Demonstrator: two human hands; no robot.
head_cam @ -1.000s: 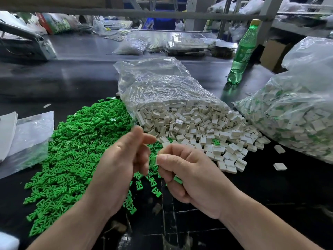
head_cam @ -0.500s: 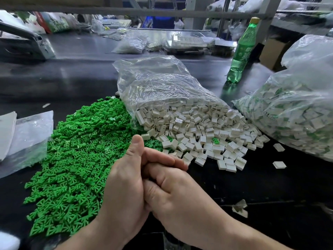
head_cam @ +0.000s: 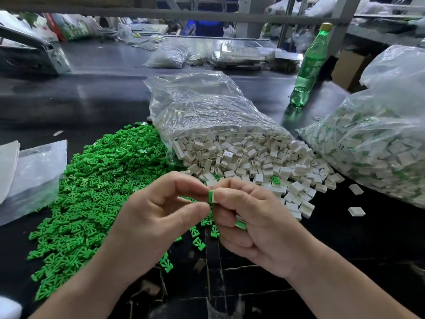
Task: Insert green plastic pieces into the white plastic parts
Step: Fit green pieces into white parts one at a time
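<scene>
Centrally, above the bench point(head_cam: 92, 100): left hand point(head_cam: 161, 215), grip narrow, thumb and forefinger pinching a green piece point(head_cam: 210, 196). Right hand point(head_cam: 259, 226), grip tight, pinching the white part point(head_cam: 214, 195) that the green piece sits against; a second green-edged part point(head_cam: 240, 224) is tucked under its curled fingers. Green pile point(head_cam: 99, 187) to the left; white pile point(head_cam: 253, 162) spilling from a clear bag point(head_cam: 207, 107) behind.

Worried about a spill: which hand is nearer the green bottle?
Right. The right hand, pinching a white part, lies in front of the green bottle, to its left; the left hand lies farther left, by the green pieces.
</scene>
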